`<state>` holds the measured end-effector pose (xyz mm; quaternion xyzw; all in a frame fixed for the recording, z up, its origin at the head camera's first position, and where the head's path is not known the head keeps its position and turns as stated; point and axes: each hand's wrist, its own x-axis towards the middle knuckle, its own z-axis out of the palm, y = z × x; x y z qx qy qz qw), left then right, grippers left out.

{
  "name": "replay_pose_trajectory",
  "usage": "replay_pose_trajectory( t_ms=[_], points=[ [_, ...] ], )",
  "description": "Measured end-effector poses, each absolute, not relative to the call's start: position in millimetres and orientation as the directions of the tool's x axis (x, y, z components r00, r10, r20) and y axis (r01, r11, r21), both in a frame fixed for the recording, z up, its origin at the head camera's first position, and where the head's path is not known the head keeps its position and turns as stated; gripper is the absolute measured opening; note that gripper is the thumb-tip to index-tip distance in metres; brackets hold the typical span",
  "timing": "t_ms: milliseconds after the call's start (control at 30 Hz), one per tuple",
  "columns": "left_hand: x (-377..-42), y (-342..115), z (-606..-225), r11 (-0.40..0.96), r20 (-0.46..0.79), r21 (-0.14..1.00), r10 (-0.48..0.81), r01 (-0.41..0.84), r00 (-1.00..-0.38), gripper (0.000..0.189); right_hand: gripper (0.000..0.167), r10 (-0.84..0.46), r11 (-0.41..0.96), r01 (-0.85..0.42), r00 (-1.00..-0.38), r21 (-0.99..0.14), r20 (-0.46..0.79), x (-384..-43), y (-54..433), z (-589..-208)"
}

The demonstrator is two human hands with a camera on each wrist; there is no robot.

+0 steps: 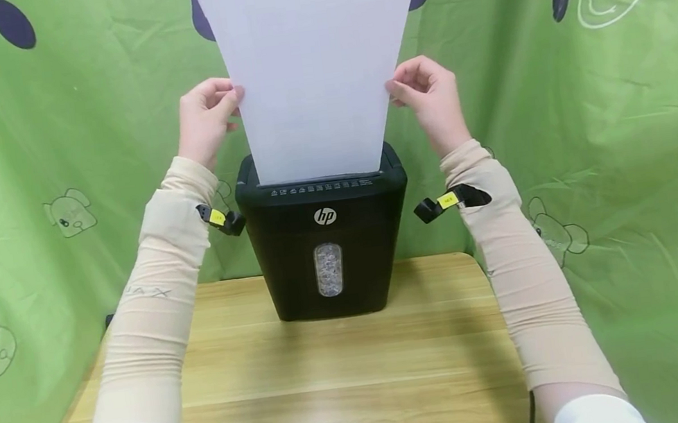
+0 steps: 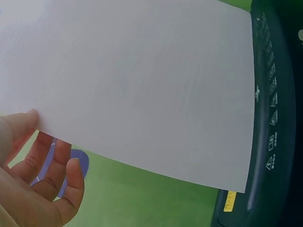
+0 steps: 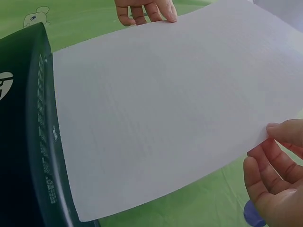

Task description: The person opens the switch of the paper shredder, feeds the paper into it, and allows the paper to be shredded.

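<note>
A white sheet of paper stands upright, its lower edge at the top slot of a black HP paper shredder. My left hand pinches the paper's left edge between thumb and fingers, about halfway up. On the opposite edge, at nearly the same height, my right hand pinches the sheet too. In the left wrist view the left thumb lies on the front of the paper, with the fingers partly hidden behind it. The right wrist view has both hands at the sheet's edges and its lower end along the shredder top.
The shredder stands at the far end of a wooden table. Shredded bits show through its small window. A green patterned curtain hangs behind and at both sides. A dark cable runs near the right forearm.
</note>
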<state>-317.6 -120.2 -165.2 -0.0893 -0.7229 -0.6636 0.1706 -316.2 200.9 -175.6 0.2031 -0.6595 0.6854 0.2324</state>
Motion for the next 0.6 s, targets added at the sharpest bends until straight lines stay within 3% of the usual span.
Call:
replay_pose_trajectory(
  t_ms=[600],
  points=[
    [-323,-120,-177,0.129,0.339,0.937,-0.106,0.325,-0.935,0.004,0.011,0.032,-0.028,-0.551,-0.835,-0.834,0.55,-321,197,-187]
  ],
)
